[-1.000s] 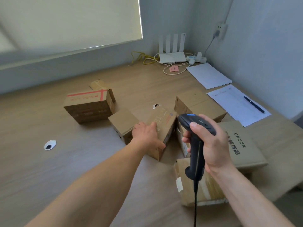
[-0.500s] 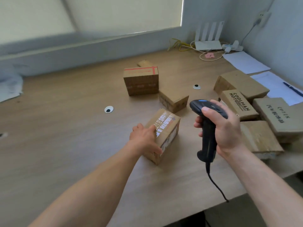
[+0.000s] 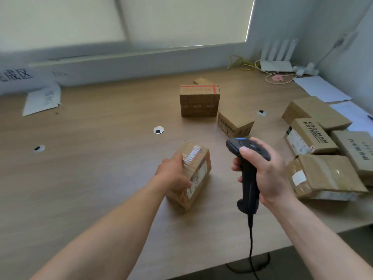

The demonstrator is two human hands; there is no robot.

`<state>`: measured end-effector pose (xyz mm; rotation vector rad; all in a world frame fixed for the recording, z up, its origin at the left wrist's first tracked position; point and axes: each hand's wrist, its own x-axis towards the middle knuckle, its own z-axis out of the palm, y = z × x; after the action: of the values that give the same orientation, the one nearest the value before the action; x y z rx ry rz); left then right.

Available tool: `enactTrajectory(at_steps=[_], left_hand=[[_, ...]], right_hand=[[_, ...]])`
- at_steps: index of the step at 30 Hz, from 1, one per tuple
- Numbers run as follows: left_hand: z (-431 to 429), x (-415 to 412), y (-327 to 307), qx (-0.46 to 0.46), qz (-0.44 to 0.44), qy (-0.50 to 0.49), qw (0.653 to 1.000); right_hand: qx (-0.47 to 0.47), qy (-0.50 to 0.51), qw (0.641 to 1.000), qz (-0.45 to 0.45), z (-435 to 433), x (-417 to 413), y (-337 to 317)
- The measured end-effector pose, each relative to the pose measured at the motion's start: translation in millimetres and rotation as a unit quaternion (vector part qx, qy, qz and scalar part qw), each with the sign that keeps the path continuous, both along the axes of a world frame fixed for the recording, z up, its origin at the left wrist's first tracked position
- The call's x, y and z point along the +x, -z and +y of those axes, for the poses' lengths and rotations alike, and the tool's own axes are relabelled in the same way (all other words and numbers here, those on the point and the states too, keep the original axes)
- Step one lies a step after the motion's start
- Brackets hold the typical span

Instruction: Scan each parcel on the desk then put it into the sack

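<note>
My left hand [image 3: 174, 174] grips a small taped cardboard parcel [image 3: 196, 172] that lies on the wooden desk [image 3: 101, 168], its label facing right. My right hand [image 3: 264, 170] holds a black barcode scanner [image 3: 247, 168] upright just right of that parcel, its head towards the parcel and its cable hanging over the desk's front edge. No sack is in view.
A red-taped box [image 3: 198, 102] and a small box [image 3: 235, 124] stand behind. Several parcels [image 3: 323, 174] cluster at the right, one marked COOLMAN [image 3: 311, 136]. Papers [image 3: 321, 87], a white router [image 3: 276, 57] and cables lie at the back right. A white sheet [image 3: 41, 100] lies far left.
My left hand has dragged the small parcel away from the cluster towards the desk's near middle. The view has swung left. The scanner stays beside the parcel.
</note>
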<state>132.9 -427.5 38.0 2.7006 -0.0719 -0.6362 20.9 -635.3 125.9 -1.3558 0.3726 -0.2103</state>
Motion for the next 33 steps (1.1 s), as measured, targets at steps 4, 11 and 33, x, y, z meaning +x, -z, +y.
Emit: enactTrajectory(at_steps=[4,11,33], left_hand=[[26,3,-5,-0.123,0.013,-0.078,0.989],[38,-13,-21,-0.379,0.034,-0.191,0.905],[12,-27,-68,-0.526,-0.019,-0.22,0.821]], right_hand=[[-0.007,-0.006,1.0,0.001,-3,-5,-3],[-0.009,-0.049,0.999,-0.005,-6,-8,-12],[-0.02,-0.125,0.99,-0.057,-21,-19,-51]])
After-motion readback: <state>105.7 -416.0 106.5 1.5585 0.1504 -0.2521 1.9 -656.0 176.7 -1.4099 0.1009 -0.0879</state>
